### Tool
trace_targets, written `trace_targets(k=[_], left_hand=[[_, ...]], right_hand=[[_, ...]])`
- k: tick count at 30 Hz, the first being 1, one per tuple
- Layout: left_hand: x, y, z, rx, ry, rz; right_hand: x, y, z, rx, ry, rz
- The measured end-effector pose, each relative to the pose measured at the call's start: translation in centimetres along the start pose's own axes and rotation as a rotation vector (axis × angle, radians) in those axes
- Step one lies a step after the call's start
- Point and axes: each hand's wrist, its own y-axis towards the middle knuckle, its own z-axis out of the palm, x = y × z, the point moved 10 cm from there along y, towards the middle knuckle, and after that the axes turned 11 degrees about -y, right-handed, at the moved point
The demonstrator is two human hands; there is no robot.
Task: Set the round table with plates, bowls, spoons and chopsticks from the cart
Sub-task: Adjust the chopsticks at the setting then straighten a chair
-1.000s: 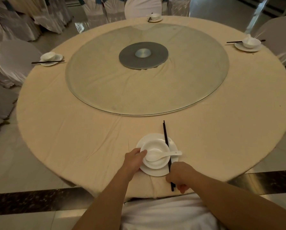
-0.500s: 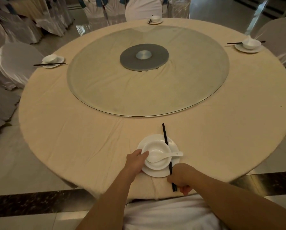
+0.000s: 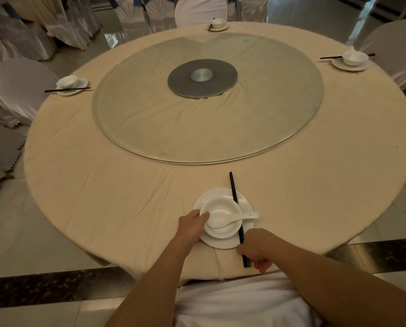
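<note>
No legible text, labels or signs anywhere.

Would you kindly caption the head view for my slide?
Left hand steadies bowl on plate; right hand grips chopsticks.

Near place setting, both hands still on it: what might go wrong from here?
1. The right hand grips the chopsticks, which lie across the plate rim against the bowl; sliding them may nudge the bowl.
2. The spoon handle overhangs the bowl rim above the chopsticks, so it might tip out.
</note>
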Motion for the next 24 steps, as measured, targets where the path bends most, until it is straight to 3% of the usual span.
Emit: trace_targets(k=[18, 24], left_hand=[[-0.8, -1.2, 0.0, 0.000, 0.037, -0.010], [-2.4, -2.4, -1.3, -0.045, 0.213, 0.070]], right_hand=[[-0.9, -0.2, -1.0, -0.039, 0.002, 0.021], [-0.8, -2.0, -2.4, -0.055, -0.084, -0.030]])
